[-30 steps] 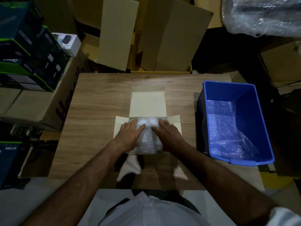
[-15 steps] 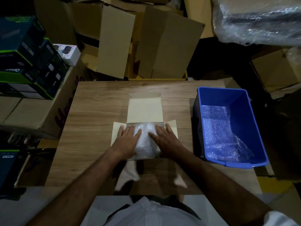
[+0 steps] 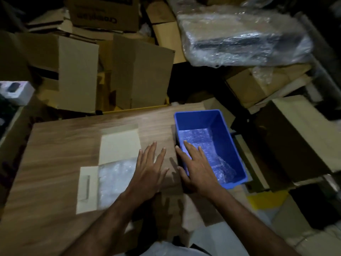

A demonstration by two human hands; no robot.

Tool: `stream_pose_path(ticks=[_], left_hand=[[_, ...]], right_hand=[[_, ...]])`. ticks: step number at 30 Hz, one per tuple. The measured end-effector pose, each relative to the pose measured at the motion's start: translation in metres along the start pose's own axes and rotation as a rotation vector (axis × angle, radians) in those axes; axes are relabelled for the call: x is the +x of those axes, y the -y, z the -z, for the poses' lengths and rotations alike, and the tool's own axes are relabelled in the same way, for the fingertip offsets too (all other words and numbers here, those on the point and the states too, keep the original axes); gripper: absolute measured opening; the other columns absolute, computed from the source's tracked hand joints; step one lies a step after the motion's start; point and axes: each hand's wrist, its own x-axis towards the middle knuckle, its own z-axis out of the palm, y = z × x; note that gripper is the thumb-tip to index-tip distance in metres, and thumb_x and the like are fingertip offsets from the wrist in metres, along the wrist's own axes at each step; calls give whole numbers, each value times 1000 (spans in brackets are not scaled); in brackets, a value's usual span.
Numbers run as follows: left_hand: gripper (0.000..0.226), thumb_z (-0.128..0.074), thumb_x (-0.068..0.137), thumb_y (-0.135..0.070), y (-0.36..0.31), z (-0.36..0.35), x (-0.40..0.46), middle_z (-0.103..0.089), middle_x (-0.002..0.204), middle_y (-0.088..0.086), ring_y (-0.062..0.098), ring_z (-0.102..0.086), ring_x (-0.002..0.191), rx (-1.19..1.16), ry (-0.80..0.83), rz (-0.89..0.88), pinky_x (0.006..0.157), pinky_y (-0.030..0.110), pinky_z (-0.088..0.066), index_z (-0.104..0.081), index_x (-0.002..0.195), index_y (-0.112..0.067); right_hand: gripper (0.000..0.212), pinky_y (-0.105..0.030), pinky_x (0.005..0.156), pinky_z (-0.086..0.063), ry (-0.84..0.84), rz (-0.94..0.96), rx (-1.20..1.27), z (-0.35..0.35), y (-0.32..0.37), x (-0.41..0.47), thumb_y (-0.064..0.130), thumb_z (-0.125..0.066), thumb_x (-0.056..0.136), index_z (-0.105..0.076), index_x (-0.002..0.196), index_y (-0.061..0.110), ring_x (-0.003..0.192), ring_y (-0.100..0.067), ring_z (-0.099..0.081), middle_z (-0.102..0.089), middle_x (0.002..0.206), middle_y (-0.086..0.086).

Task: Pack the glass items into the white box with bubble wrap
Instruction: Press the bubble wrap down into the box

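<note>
- Centrally in the head view, a white box [image 3: 103,174] lies open on a wooden table [image 3: 55,145], its lid [image 3: 120,146] folded back flat on the far side and a side flap [image 3: 87,189] spread to the left.
- Inside the box sits a bubble-wrapped bundle [image 3: 114,180]; what it holds cannot be made out through the wrap.
- At the box's right edge the left hand [image 3: 149,172] has its fingers straight and spread, palm down, gripping nothing; whether it touches the bundle or the table cannot be told.
- Just beside it, the right hand [image 3: 197,167] is also flat and spread, holding nothing, reaching over the near left rim of a blue plastic bin [image 3: 227,133].
- More bubble wrap [image 3: 212,150] lies on the bin's floor, partly under the right hand's fingers.
- Brown cardboard boxes [image 3: 132,74] stand stacked beyond the table, and a plastic-wrapped dark package [image 3: 239,36] rests on cartons to the upper right.
</note>
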Motion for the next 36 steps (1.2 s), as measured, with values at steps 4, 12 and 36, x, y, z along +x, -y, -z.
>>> stream_pose_path(ticks=[4,12,36], left_hand=[[57,-43,100,-39,-43,-16,35,-35,158,25,40,-35,145,-125,-33,-76,116,55,-28,-50,147,-9],[64,-40,91,-40,-69,-53,84,-22,163,23,46,-29,147,-8,190,-14,112,63,-36,-52,146,-11],[122,-75,73,-63,-70,-34,89,29,164,-11,15,30,150,-256,281,33,122,40,12,7,159,-39]], right_hand=[[66,-56,118,-28,22,-78,-61,7,-57,-19,39,-52,91,-43,153,17,147,-37,-35,-34,160,-20],[84,-47,120,-24,627,-186,-208,3,-129,0,43,-66,89,-25,159,20,151,-37,-22,-19,163,-23],[47,-41,99,-53,-105,57,61,53,-120,11,31,-46,97,-60,140,17,122,-27,-64,-59,144,-12]])
